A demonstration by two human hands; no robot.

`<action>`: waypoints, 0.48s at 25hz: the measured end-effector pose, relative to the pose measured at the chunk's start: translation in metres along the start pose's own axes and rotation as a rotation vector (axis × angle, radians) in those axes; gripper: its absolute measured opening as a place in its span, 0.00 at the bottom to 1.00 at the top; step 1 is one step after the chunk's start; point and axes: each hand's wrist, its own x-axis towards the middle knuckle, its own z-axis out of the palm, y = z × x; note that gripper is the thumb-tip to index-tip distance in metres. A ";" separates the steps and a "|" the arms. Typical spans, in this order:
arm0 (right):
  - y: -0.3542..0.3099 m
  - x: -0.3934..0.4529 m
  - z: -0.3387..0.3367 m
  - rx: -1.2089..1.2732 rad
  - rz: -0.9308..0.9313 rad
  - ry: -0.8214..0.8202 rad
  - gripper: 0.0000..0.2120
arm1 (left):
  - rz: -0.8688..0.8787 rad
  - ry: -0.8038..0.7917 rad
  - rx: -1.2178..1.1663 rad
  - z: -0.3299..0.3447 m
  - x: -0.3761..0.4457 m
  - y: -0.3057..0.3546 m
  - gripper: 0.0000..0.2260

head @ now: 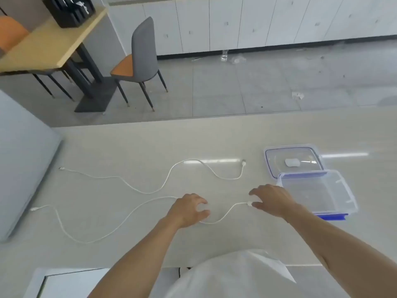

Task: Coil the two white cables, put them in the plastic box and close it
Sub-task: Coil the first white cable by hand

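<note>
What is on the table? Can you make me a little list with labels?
near cable: long white cable, uncoiled, under both hands
far cable: second white cable, loose and wavy, untouched
box: clear plastic box with blue clips, open, empty, at the right
lid: clear lid, flat behind the box, small white thing on it
left hand: on the near cable's middle
right hand: fingers at the near cable's plug end

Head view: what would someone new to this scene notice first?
Two white cables sprawl uncoiled across the pale table, the far cable above the near cable. Both hands are on the near one: the left hand at its middle, the right hand at its plug. The open plastic box and its lid sit at right.
</note>
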 end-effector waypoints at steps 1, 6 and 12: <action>0.000 0.000 0.001 -0.020 -0.004 -0.018 0.20 | 0.010 -0.038 0.054 0.007 0.005 0.008 0.21; -0.006 0.010 0.024 0.012 -0.088 -0.056 0.24 | 0.033 -0.020 0.190 0.048 0.024 0.041 0.15; -0.008 0.015 0.042 -0.007 -0.137 0.011 0.22 | -0.037 0.162 0.186 0.076 0.027 0.057 0.06</action>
